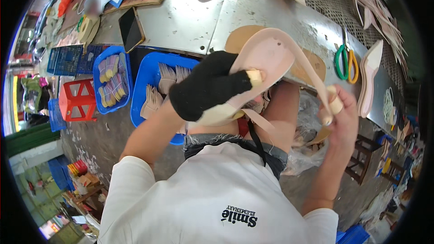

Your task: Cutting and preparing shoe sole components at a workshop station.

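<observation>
My left hand [203, 86], in a black glove with pale tape round the thumb tip, is closed on a pale pink shoe insole [271, 54]. The insole is held tilted above my lap, its rounded end pointing away from me. A narrow pink strip [312, 70] runs along that rounded edge and stretches off to the right. Its free end is pinched in my bare right hand [344, 108], which has tape on its fingers and is slightly blurred. Below the glove, a loose pale flap [260, 122] hangs from the insole's nearer part.
Ahead lies a metal worktop [181, 18] with a phone [131, 29] at its edge. Green and orange scissors [346, 58] and stacked insoles [370, 79] lie at right. Blue baskets [135, 104] with bundled pieces and a red stool [77, 99] stand at left.
</observation>
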The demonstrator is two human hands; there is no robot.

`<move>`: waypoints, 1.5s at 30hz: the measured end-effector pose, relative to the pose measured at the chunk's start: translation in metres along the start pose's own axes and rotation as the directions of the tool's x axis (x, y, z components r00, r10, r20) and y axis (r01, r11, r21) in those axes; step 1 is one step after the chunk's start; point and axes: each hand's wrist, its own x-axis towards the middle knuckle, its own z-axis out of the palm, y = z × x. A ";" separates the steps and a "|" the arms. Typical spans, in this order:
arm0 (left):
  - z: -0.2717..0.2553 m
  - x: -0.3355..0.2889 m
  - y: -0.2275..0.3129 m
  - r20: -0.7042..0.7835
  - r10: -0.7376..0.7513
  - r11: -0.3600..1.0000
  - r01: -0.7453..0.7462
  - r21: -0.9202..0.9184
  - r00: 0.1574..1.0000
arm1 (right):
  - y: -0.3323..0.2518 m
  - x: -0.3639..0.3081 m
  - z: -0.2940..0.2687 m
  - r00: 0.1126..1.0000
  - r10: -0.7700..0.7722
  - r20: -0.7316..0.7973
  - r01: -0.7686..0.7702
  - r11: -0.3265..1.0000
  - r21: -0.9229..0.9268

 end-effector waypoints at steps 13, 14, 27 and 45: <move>0.061 0.022 -0.015 -0.489 0.113 0.851 -0.338 -0.402 0.865 | 0.020 -0.003 0.090 0.893 -0.423 -0.151 0.394 0.899 -0.191; 0.062 0.022 -0.015 -0.490 0.107 0.856 -0.331 -0.397 0.865 | 0.025 0.002 0.089 0.893 -0.423 -0.155 0.392 0.899 -0.194; 0.016 0.047 -0.015 -0.217 -0.025 0.959 -0.037 -0.280 0.976 | 0.027 0.023 0.081 0.838 -0.546 0.000 0.505 0.774 -0.382; 0.019 0.026 -0.037 -0.156 -0.018 0.880 -0.058 -0.472 0.988 | 0.045 0.023 0.050 0.964 -0.225 0.141 0.228 0.974 -0.003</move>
